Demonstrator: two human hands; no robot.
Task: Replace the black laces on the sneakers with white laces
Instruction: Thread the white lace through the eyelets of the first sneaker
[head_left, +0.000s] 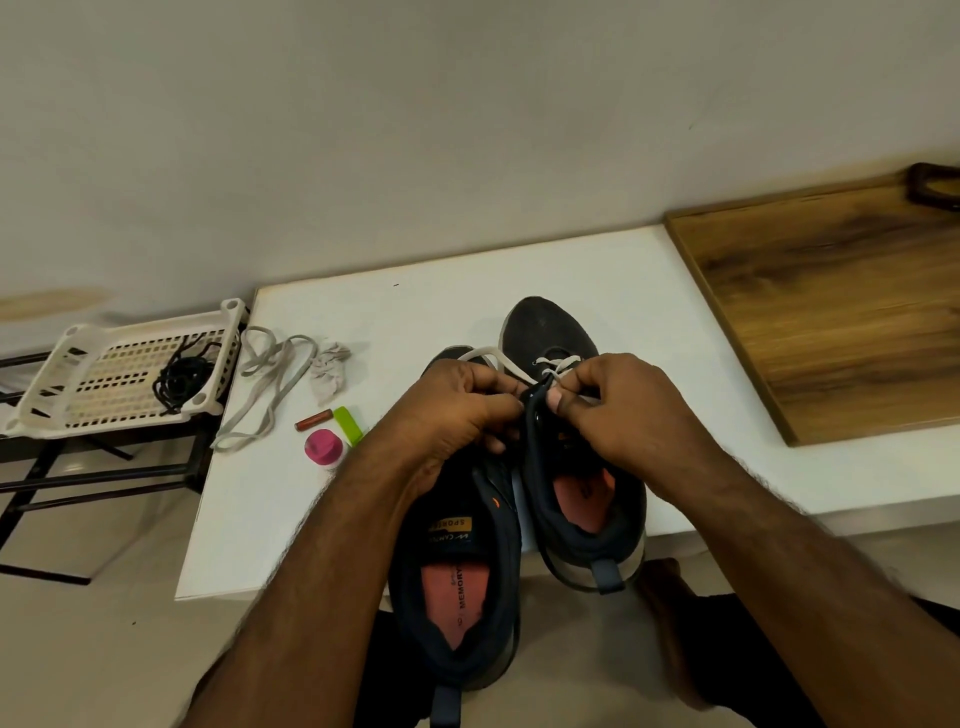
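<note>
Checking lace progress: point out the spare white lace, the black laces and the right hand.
spare white lace (270, 384): head view, mid-loop on table.
black laces (182, 382): head view, tangle in basket.
right hand (618, 410): head view, back of hand.

- left sneaker (457, 566): toe and eyelets covered by left hand (457, 410); heel tab cut off at bottom edge
- right sneaker (566, 431): midfoot eyelets behind both hands, right hand (618, 405) on top
- white lace (519, 370): ends vanish between the fingers, grip unclear
- dark object (932, 188) top right: clipped by frame edge, can't identify
- insole print: only partly legible
</note>
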